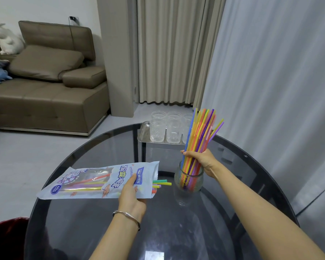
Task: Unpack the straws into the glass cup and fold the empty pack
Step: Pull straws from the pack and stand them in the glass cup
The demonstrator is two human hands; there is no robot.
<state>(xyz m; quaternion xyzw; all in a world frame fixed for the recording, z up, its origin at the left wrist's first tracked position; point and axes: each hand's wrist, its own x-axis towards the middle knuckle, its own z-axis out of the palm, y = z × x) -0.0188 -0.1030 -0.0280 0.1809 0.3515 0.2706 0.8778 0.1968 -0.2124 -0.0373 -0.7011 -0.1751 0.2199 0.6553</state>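
Your right hand (203, 159) has its grip closed around a big bunch of straws (199, 132). The fingers wrap round the middle of the bunch. The straws are many colors: blue, yellow, orange, pink, purple and green. They stand almost straight up and lean a little to the right. Their bottom ends are down inside the glass cup (189, 186), and their tops fan out high above your hand. The glass cup stands upright on the round, dark glass surface (101, 231), just to the right of the pack.

Your left hand (131, 197) has its grip on the pack (94, 182). The thumb lies on top of it and the fingers are tucked under, near the open end. The pack is a long white and blue bag that lies flat and points left to right. Its left end sticks out past the edge of the surface. You cannot tell if the pack rests on the surface or is lifted a little. Some other straws (162, 183) are inside it, and their green, yellow and orange ends poke out of the open end toward the glass cup without touching it. A silver bracelet (127, 215) sits on your left wrist.

At the far edge of the surface is a shiny tray (144, 132) with clear drinking glasses (157, 130) on it. A brown sofa (45, 94) with a white plush toy (7, 40) is off to the left. Curtains (169, 53) hang behind. A red bin (6, 239) is at the bottom left.
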